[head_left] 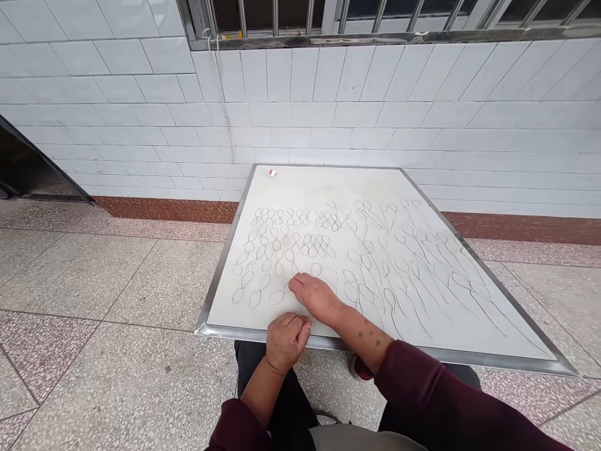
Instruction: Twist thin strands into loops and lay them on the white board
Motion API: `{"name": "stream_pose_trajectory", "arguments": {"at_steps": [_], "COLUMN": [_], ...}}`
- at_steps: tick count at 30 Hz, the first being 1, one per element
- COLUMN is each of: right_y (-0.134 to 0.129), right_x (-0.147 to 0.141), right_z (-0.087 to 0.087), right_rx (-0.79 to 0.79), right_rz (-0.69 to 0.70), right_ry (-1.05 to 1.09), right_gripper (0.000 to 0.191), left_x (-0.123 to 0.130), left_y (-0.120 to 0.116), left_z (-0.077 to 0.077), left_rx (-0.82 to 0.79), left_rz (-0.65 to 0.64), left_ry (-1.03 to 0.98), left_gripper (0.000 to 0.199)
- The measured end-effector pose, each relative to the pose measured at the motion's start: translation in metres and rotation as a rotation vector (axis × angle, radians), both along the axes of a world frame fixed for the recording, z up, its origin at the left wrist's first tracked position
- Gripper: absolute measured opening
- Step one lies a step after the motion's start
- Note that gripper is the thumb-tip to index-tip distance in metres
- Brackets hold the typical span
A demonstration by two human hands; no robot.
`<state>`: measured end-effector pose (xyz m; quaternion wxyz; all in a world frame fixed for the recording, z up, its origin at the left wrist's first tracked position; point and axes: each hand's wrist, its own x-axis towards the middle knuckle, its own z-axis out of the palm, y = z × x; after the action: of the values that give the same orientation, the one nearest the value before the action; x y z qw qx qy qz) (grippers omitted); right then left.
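Note:
On a white metal-edged tabletop (300, 185) lie many thin dark wire-like loops; I cannot tell whether they are wire or thread. At the left they form figure-eight shapes (257, 289) in rows. Single loops with long tails (417, 275) spread over the right side. My right hand (317, 297) reaches low over the near part of the board, its fingers drawn together beside a loop (278, 296). At the near edge, my left hand (286, 341) is closed, thumb pressed against the bent fingers. Whatever either hand pinches is hidden or too fine to see.
A small red-and-white item (273, 174) sits in the board's far left corner. Behind stands a white tiled wall (300, 113) with a barred window (375, 19) and a hanging cord (225, 100). Speckled floor tiles (141, 376) surround the table; my legs are beneath its near edge.

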<state>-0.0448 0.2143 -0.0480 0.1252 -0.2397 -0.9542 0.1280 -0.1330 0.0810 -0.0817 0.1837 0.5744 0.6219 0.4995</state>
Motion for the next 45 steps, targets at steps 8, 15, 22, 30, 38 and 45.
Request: {"name": "stream_pose_trajectory", "arguments": {"at_steps": [8,15,22,30,38,45], "right_y": [-0.034,-0.061,-0.075,-0.090,-0.098,-0.100], "right_x": [0.066,0.097,0.122,0.143,0.156,0.154], "right_z": [0.057,0.083,0.100,0.102,0.107,0.097], "right_rx": [0.144,0.170,0.153,0.101,0.133,0.138], "right_rz": [0.042,0.099,0.136,0.134,0.125,0.086], "right_ry": [0.192,0.217,0.312,0.443,0.468,0.573], "right_gripper": [0.023,0.027,0.029,0.023,0.023,0.021], "left_x": [0.006,0.013,0.043,0.062,0.074,0.082], "left_y": [-0.017,-0.032,-0.044,-0.052,-0.059,-0.062], "left_z": [0.027,0.094,0.118,0.129,0.133,0.134], "left_rx": [0.012,-0.117,-0.180,-0.239,-0.242,-0.268], "left_rz": [0.223,0.168,0.144,0.067,0.053,0.075], "left_ry": [-0.542,-0.848,-0.844,-0.993,-0.905,-0.829], "left_gripper": [0.040,0.045,0.040,0.042,0.040,0.035]}}
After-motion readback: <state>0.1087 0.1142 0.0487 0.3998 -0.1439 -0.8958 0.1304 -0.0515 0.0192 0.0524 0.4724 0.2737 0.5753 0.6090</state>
